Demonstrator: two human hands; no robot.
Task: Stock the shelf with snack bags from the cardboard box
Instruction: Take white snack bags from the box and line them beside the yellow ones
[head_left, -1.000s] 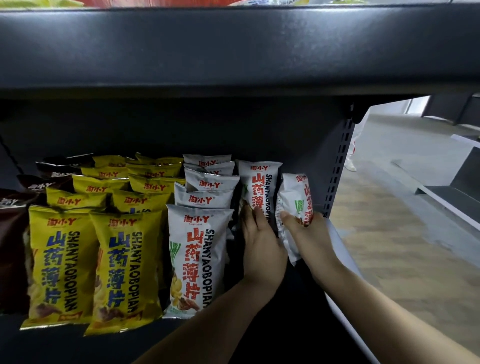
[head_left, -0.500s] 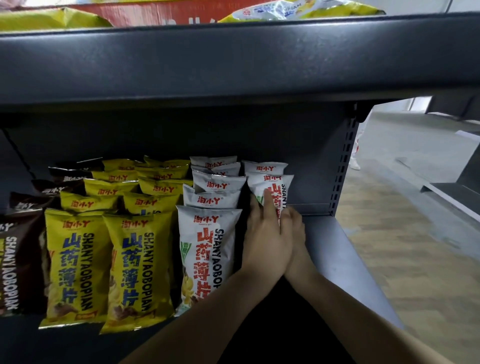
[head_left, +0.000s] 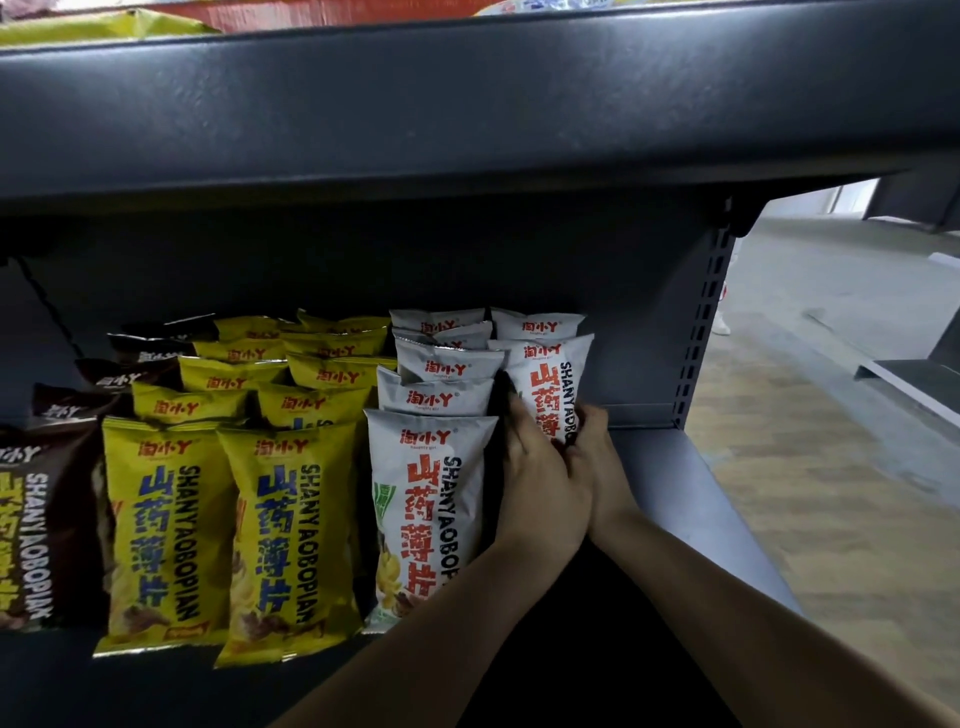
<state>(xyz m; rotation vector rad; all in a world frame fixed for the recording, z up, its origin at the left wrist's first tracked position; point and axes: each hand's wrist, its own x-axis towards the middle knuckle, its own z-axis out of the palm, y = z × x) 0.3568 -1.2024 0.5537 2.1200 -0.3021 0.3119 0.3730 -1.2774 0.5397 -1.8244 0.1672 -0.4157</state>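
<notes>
Two hands are being applied to one white snack bag (head_left: 553, 382), which is being held upright toward the back edge of the lower shelf (head_left: 691, 499), at the right end of the stocked rows. The left hand (head_left: 540, 483) is being wrapped onto the bag's left edge, grip closed on it, with fingertips being pushed up into the dark gap beside the neighbouring white column (head_left: 431, 519). The right hand (head_left: 597, 457) is being curled round the bag's lower right edge, grip pinching it. The two hands are being pressed side by side, touching, and the bag's bottom is being hidden by them.

A rear white bag (head_left: 535, 325) is being shown directly behind the held one, close against it, nearest the back edge. The white column is being shown just left of the held bag, several bags deep, with its front bag leaning back near the front edge. Left of that, yellow bags (head_left: 291, 535) are being shown in two columns running front to back, and brown bags (head_left: 36, 530) are being cut off at the left edge of the view.

Bare shelf surface is being left exposed to the right of the hands, up to the perforated upright (head_left: 701, 332). An upper shelf (head_left: 467, 104) is being seen overhead, and wood-look floor (head_left: 831, 493) past the shelf's right end.
</notes>
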